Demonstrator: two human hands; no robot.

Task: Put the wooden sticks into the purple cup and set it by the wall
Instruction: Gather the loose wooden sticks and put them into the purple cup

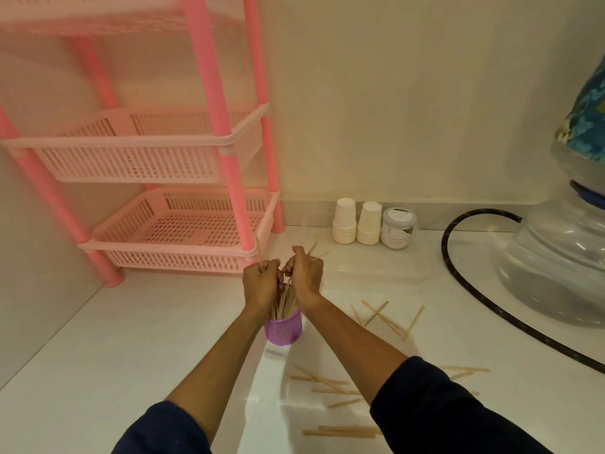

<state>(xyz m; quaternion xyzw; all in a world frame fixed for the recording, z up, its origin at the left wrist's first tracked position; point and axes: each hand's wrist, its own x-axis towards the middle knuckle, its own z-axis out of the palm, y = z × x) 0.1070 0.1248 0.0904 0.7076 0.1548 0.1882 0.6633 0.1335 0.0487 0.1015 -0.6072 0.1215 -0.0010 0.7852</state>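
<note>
At frame centre the purple cup [283, 329] is seen on the white counter [131, 339], its rim partly hidden by both wrists. Wooden sticks [285, 301] are clenched by the left hand [261, 283] and right hand [303, 273]; loose sticks [386, 317] are scattered lower right

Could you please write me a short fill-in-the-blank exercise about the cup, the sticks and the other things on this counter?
1. Both the left hand and the right hand grip wooden sticks standing in a cup coloured ____.
2. Loose sticks lie scattered on the counter to the ____ of the cup.
3. By the wall stand ____ stacks of white paper cups, beside a lidded jar.
4. The empty rack in the corner is coloured ____.

Missing words: purple; right; two; pink
</note>
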